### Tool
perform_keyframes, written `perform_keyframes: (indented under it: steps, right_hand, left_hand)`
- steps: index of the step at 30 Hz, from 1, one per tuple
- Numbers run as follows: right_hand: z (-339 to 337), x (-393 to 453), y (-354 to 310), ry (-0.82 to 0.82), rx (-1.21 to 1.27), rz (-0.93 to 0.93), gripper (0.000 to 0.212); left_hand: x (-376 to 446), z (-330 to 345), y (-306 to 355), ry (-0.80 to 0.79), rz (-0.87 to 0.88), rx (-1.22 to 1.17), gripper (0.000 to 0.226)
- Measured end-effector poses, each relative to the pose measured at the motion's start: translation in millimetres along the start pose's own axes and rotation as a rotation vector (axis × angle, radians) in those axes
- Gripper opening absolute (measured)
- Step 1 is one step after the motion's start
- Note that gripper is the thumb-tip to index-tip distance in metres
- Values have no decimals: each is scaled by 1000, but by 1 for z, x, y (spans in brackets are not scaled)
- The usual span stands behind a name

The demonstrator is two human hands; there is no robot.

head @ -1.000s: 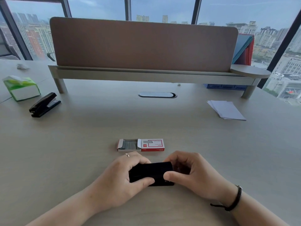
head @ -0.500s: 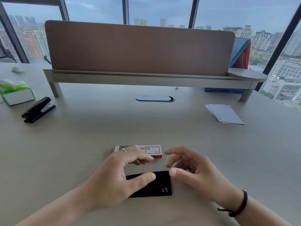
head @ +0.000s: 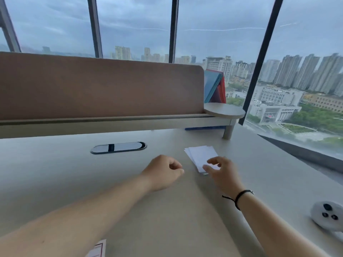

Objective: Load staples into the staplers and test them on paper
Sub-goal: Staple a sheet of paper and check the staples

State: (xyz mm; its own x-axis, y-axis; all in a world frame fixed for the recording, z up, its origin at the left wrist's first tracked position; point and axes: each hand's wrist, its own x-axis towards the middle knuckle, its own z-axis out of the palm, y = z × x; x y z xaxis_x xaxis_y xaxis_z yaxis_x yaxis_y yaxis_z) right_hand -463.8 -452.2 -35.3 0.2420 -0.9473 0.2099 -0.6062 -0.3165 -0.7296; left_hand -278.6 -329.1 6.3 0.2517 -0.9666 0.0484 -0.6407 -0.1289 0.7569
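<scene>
So, nearest: corner of staple box (head: 98,247) at bottom edge under left forearm, stapler out of view now, both were by hands half second back. Left hand (head: 163,172) loosely curled on desk (head: 55,173), holds nothing. Right hand (head: 220,171) reaching, fingers spread, touching near edge of paper stack (head: 201,156), no pinch yet. Paper thin, floppy, sheets probably slide, so pinch near corner, lift a few. Farther: cable grommet (head: 118,147), divider panel (head: 100,88).
</scene>
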Motion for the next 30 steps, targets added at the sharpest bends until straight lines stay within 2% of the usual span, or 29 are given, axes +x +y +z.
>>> perform_keyframes:
  steps: [5,7,10,13,18,24,26,30]
  right_hand:
    - [-4,28,21,-9,-287,25,44]
    - [-4,31,25,-20,-319,7,48]
    - [-1,33,29,-25,-367,-30,49]
    - [1,34,31,-19,-361,-37,48]
    - [1,34,30,-25,-380,-66,41]
    - [1,32,30,-24,-320,-88,30]
    - [0,31,29,-24,-303,-87,32]
    - [0,31,28,-24,-269,-72,34]
  left_hand:
    - [67,40,7,-22,-14,126,25]
    - [83,51,9,-46,3,216,43]
    - [91,63,11,-111,43,309,66]
    - [93,72,10,-99,97,322,65]
    - [96,80,4,-76,147,279,80]
    - [98,77,1,-88,184,272,78]
    - [97,76,0,-88,218,331,69]
    - [95,71,-3,41,509,603,40]
